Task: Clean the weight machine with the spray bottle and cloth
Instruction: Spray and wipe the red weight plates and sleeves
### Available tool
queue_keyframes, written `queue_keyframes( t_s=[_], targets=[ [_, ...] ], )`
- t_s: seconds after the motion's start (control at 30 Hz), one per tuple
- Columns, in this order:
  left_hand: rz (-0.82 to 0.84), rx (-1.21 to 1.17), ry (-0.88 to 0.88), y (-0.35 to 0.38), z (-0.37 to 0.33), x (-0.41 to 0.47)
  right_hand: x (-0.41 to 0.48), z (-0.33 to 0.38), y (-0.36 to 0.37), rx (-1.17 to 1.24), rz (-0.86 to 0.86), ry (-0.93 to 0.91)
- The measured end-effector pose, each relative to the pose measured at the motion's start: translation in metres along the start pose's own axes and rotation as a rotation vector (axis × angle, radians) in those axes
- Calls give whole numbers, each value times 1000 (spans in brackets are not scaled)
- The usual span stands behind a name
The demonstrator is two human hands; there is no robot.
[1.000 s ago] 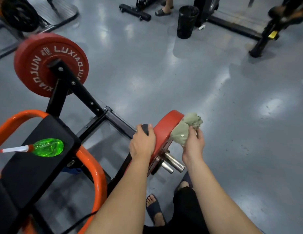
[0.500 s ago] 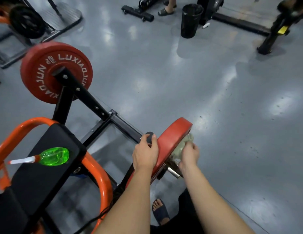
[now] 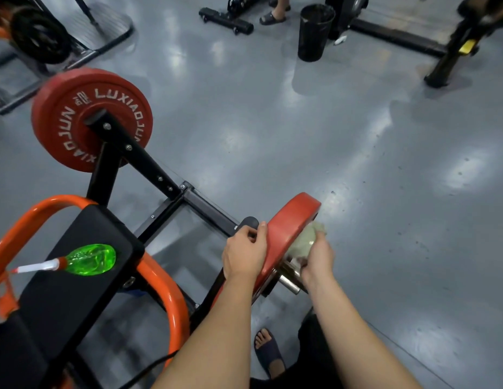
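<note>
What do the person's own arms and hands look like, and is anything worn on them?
The left forearm and right forearm are bare down to the lower edge of the picture; no sleeve shows. The left hand and right hand wear no gloves. I see no watch, wristband or ring, and no marking on them.

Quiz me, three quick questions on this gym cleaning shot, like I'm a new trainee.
1. True or false: the spray bottle lies on the black pad.
2. Which hand holds the cloth: A left, B right?
3. Fill in: the left hand grips the black frame end beside the near red weight ____.
Key: 1 true; 2 B, the right hand; 3 plate.
</note>
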State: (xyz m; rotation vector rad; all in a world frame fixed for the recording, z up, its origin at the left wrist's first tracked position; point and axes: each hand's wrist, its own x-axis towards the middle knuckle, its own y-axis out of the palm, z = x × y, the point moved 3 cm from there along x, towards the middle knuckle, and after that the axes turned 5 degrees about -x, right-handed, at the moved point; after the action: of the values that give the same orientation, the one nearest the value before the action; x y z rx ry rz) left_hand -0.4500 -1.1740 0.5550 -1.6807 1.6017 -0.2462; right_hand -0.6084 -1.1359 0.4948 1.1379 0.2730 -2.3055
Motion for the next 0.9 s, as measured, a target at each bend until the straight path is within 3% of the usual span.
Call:
queue_keyframes(
  t_s=[0.1,0.4,0.63,0.77,0.9],
  targets=[
    [0,-15,15,-3,-1,-3,-12,28,6,37,-4,-93],
    [25,-48,111,-10,24,-19,-55,-40,-11,-510,82,-250],
    [271,-135,32,-24,100,-49,-75,-62,-24,-810,211,-219],
    [356,-107,-1,-36,147,-57,-71,-68,-33,-728,281,-89],
    [277,-53,33,-56,143,-51,-56,-45,-35,-330,226,-123]
  ],
)
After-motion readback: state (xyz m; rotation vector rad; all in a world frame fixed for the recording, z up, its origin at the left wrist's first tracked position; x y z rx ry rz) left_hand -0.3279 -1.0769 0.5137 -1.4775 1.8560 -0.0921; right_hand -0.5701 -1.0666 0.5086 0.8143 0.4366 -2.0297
